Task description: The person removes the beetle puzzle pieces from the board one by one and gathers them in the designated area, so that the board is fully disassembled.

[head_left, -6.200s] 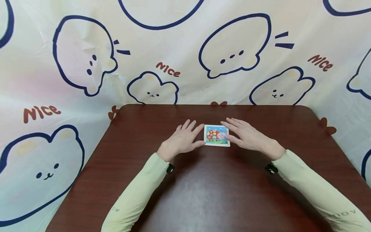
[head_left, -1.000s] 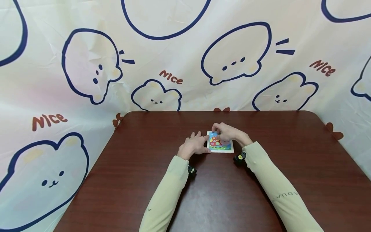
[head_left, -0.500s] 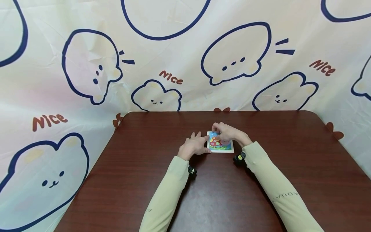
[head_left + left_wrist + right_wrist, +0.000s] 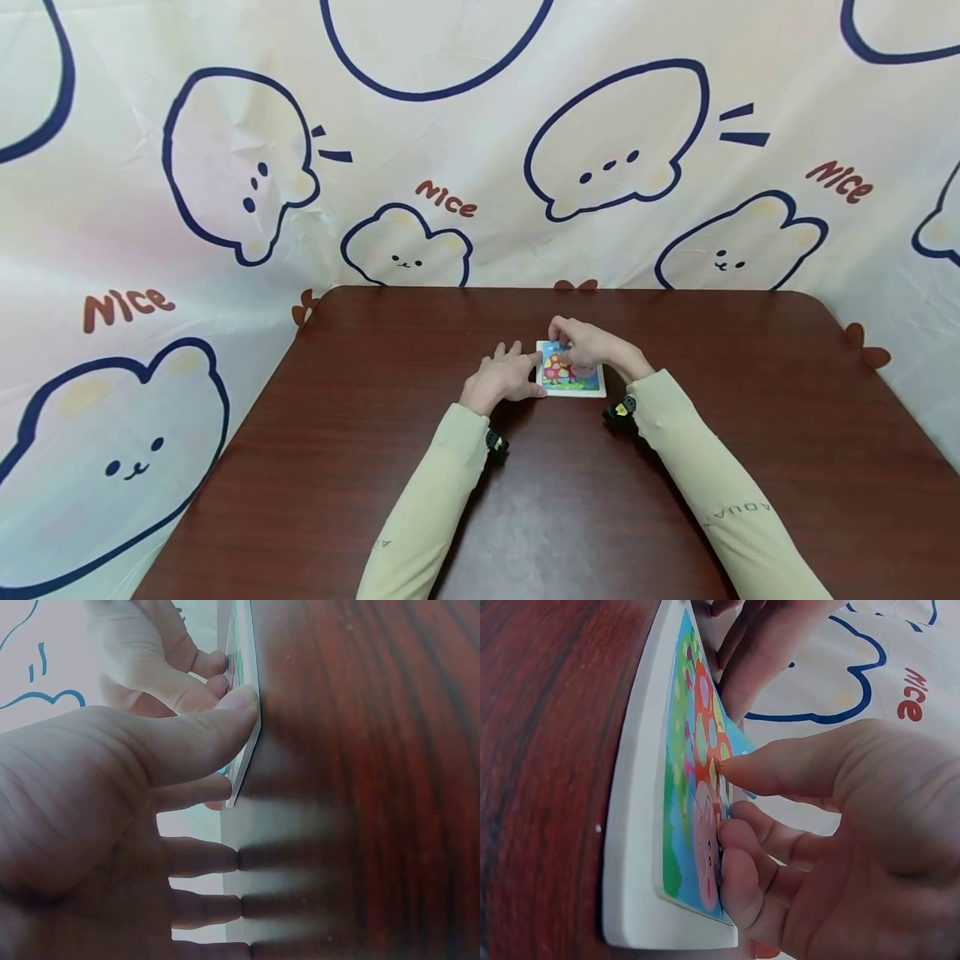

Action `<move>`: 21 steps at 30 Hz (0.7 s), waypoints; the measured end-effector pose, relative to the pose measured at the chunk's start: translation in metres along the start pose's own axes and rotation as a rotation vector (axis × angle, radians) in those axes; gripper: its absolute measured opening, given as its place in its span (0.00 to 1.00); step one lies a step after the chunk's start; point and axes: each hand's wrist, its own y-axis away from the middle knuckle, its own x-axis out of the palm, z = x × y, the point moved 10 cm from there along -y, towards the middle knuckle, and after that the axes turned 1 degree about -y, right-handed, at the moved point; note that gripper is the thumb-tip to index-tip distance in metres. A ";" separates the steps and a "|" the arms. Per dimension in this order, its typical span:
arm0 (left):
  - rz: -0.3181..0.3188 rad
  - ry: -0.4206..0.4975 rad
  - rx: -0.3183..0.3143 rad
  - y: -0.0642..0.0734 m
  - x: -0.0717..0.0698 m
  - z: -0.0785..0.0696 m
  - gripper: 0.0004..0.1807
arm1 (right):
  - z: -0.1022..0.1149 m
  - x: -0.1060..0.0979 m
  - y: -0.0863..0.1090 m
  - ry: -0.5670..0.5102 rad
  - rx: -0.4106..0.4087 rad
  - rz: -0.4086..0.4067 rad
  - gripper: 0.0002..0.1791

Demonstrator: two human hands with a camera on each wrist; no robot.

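Observation:
A small white-framed picture puzzle (image 4: 573, 384) with a ladybug design lies flat on the brown table. At its left edge rests my left hand (image 4: 504, 375); the thumb and index finger touch the frame, and the other fingers are spread on the tabletop. My right hand (image 4: 595, 343) reaches over the puzzle from the right with bent fingers. In the right wrist view, its thumb and index finger pinch a blue-edged puzzle piece (image 4: 737, 741) that stands tilted up from the picture. Part of that piece is hidden behind the thumb.
The dark wooden table (image 4: 337, 417) spreads around the puzzle. A pale cloth (image 4: 495, 167) with bear drawings hangs behind and along both sides. A black camera strap (image 4: 619, 412) sits at the right wrist.
Since the oldest frame, my right hand has moved left over the puzzle, its fingers now bent onto a piece. My left hand stays at the left edge. Over the last second little differs.

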 end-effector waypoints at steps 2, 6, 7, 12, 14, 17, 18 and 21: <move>0.002 0.002 0.000 0.000 0.000 0.001 0.40 | 0.000 0.000 0.000 -0.011 0.000 0.003 0.15; 0.004 0.003 0.002 -0.001 0.001 0.002 0.40 | 0.000 0.000 -0.002 -0.022 0.000 -0.006 0.15; 0.003 -0.001 0.002 -0.001 0.001 0.002 0.40 | -0.001 0.000 -0.002 -0.024 0.002 -0.012 0.15; 0.001 -0.024 -0.006 -0.001 0.001 0.002 0.40 | -0.002 0.000 -0.003 -0.029 0.014 -0.028 0.16; 0.002 -0.025 -0.008 -0.001 0.001 0.002 0.40 | -0.003 0.000 -0.002 -0.028 0.019 -0.028 0.17; 0.004 -0.020 -0.007 -0.001 0.001 0.001 0.40 | -0.003 0.000 -0.001 -0.015 0.025 -0.032 0.17; 0.004 -0.017 -0.006 -0.001 0.001 0.001 0.40 | -0.003 0.000 0.000 -0.014 0.027 -0.032 0.17; 0.004 -0.010 0.000 0.000 0.000 0.000 0.39 | -0.002 0.000 0.001 -0.014 0.031 -0.028 0.15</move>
